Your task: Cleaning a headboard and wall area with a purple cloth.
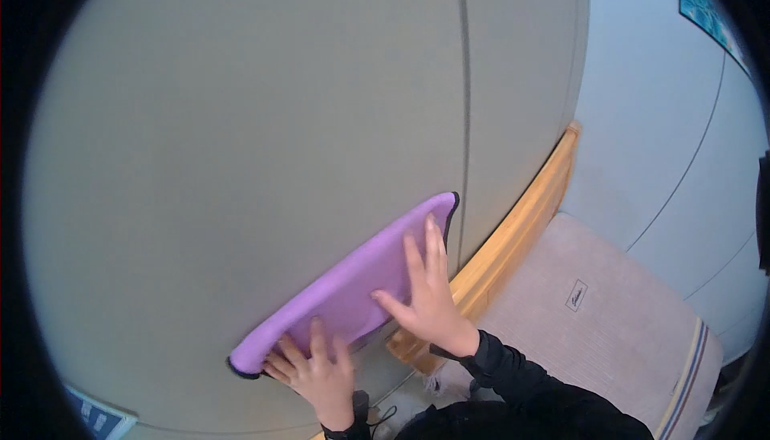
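Note:
A purple folded cloth [355,262] with dark edging lies slantwise against a broad grey panelled surface [240,139]. My right hand [430,295] rests on its right part, fingers and thumb spread wide. On the lower left part of the cloth is my left hand [319,374], its fingers apart and slightly blurred. Neither hand visibly closes around the fabric. One dark-trimmed end of the cloth reaches close to a dark seam [464,109] in the panelled surface.
At right, a wooden bed board [517,223] runs beside a pale mattress [595,325] with a striped border and a label. Behind it stands a light blue wall [637,109] carrying a blue picture [707,10]. A blue-and-white printed sheet [99,413] shows at lower left.

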Demonstrator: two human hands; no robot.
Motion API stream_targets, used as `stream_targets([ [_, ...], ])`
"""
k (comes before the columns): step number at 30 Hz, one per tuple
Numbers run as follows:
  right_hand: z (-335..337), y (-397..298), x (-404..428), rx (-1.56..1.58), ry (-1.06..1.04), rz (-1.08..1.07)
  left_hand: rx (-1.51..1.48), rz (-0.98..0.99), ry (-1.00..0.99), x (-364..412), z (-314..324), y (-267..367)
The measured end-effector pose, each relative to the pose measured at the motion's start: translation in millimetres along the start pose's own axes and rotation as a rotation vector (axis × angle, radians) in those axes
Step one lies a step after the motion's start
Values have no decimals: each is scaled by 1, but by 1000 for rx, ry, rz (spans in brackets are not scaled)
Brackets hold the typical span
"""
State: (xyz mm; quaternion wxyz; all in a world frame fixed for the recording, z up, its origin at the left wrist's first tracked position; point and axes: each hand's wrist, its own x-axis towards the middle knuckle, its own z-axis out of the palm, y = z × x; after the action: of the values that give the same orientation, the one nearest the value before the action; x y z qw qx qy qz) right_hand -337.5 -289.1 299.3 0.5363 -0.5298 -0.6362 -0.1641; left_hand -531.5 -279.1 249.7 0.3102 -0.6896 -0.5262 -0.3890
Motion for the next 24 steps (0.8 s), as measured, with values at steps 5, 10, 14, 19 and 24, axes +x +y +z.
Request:
stream_targets([
  [5, -11, 19, 47, 16, -1, -58, 20, -178, 40, 38, -11, 22],
  [10, -54, 241, 69, 82, -17, -175, 130, -341, 21, 67, 87, 234],
  [14, -41, 279, 42, 336, -130, -232, -212, -276, 14, 37, 133, 242],
  [19, -55, 305, 10, 393, -265, -127, -299, -208, -137, 27, 149, 271],
  [24, -98, 339, -27, 193, -185, 115, -428, 37, -318, 24, 183, 319],
])
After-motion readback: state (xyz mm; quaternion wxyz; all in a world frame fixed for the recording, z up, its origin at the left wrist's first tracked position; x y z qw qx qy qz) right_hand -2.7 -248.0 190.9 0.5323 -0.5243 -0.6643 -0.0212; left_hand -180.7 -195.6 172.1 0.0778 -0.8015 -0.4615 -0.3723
